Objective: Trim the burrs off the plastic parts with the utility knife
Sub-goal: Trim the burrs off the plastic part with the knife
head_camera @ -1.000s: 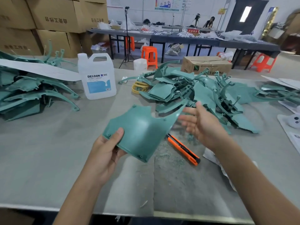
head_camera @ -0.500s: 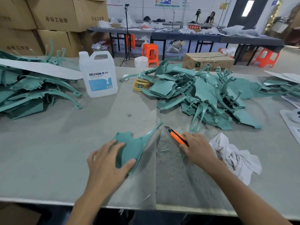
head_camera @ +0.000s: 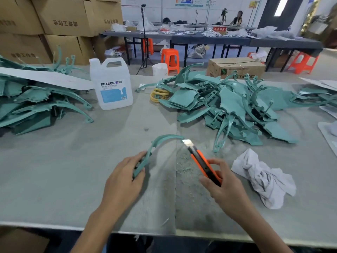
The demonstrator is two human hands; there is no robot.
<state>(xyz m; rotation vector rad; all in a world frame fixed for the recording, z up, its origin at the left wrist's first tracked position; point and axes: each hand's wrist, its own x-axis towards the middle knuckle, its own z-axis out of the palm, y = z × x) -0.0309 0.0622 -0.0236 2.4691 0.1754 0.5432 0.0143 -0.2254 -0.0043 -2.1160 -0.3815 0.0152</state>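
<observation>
Head view over a grey surface (head_camera: 54, 170) in a workshop, where green plastic mouldings lie in two heaps: a sprawling right pile (head_camera: 237, 106) across the far side and a left pile (head_camera: 36, 103) at the frame's edge. A white jug (head_camera: 112, 84) stands between them, and a crumpled rag (head_camera: 264, 179) lies just beside the right hand. The person's left hand (head_camera: 125, 181) holds a curved part (head_camera: 164, 138) on edge near the middle of the surface. Its grip is closed round the lower end, and the arc rises away toward the seam. The right hand (head_camera: 226, 187) has its grip closed on an orange knife (head_camera: 202, 161), the body pinched between thumb and fingers and slanted up and away. The blade (head_camera: 187, 142) is out, its tip just beside the part's far end; whether steel touches plastic cannot be told. Fine shavings (head_camera: 184, 167) speckle the surface below the knife. By the look of it, the trimming stroke on this part is about to begin. The next move calls for a shallow blade angle along the edge, drawn away from the holding fingers, with the left hand steadying the part so it does not roll.
</observation>
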